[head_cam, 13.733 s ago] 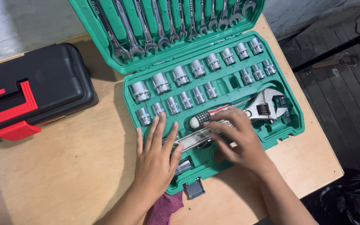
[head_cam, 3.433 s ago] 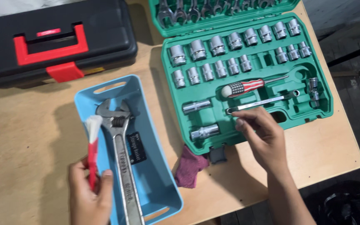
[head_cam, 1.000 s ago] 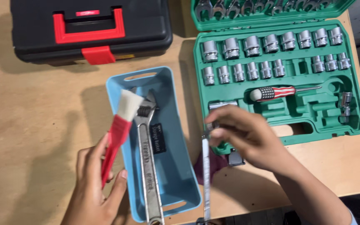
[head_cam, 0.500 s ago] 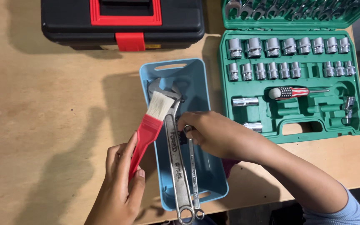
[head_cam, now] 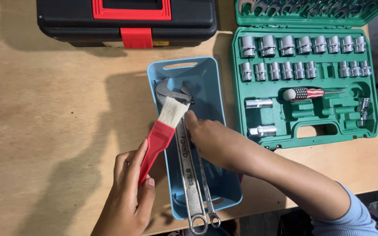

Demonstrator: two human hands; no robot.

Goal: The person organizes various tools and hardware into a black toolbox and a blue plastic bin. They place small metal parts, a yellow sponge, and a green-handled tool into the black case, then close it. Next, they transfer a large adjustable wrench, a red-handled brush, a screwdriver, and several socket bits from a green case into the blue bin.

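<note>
Head: toolbox (head_cam: 127, 19) beyond tray (head_cam: 206, 74).

The blue tray (head_cam: 224, 192) is crowded: the adjustable wrench (head_cam: 184, 148), a slimmer tool (head_cam: 204, 183), the right hand (head_cam: 213, 140) and the brush (head_cam: 160, 131) fill its left half. Its wall toward 3 o'clock has bare floor. Toward 9 o'clock the wooden table (head_cam: 44, 131) lies open. The black toolbox (head_cam: 127, 19) blocks 12 o'clock, the green socket case (head_cam: 305, 87) 2 o'clock.

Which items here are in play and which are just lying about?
In play: red brush in left hand; adjustable wrench, slim wrench, blue tray; right hand in the tray.
Lying about: black toolbox, green socket case, screwdriver.
</note>
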